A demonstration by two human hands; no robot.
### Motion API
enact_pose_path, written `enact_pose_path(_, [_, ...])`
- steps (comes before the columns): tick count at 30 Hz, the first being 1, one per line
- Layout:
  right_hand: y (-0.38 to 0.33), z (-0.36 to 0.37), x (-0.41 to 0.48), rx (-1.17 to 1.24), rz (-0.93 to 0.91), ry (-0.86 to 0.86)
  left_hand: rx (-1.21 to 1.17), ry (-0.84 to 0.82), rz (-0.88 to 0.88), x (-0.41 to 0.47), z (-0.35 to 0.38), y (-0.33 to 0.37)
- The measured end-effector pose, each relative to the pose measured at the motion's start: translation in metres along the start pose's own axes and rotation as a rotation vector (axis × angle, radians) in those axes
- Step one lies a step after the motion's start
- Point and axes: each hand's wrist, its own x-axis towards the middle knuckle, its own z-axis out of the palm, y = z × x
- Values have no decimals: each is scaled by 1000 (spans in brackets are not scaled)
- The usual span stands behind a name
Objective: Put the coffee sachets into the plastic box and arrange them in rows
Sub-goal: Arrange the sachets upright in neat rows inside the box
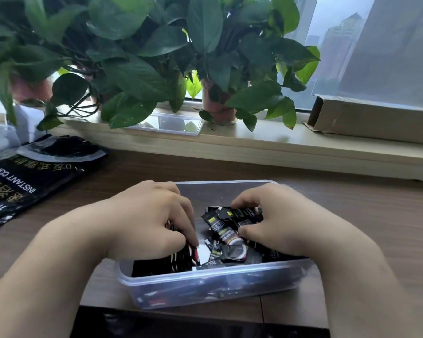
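Both hands are down inside the plastic box (205, 275), which sits on the worktop (357, 215) right in front of the person. The coffee sachets (226, 229) are in it already – I see none lying loose on the wood, so the filling part looks largely done.

The arranging is only partly there. At the box's nine o'clock side a dark bundle stands on edge, packed close like the start of a row, and the left hand (149, 220) has its grip closed over the top of it, fingers curled down. From the centre to three o'clock the sachets lie crossed and tilted in a heap. There the right hand (276, 223) holds a narrow grip on a few of them, thumb below and fingers above.

My guess is roughly half the job remains – the loose heap has to be stood up and lined beside the first row. How many layers lie underneath I cannot tell through the cloudy wall.

At ten o'clock from the box a big black instant coffee bag (22, 189) lies flat. Beyond, at twelve o'clock on the windowsill (254, 145), sit potted plants (137, 69) and a clear plastic lid (174, 124).
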Motion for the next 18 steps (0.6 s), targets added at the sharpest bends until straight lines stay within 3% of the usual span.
enact_pose_path(5, [-4,7,3,-32,-30,59,-16,39,-42,-4,2,0])
enact_pose_path(11, [-10,9,-1,-7,-71,45,163,60,-57,-7,14,15])
enact_pose_path(18, [-9,7,-2,-20,-53,120,72,97,-88,-8,9,16])
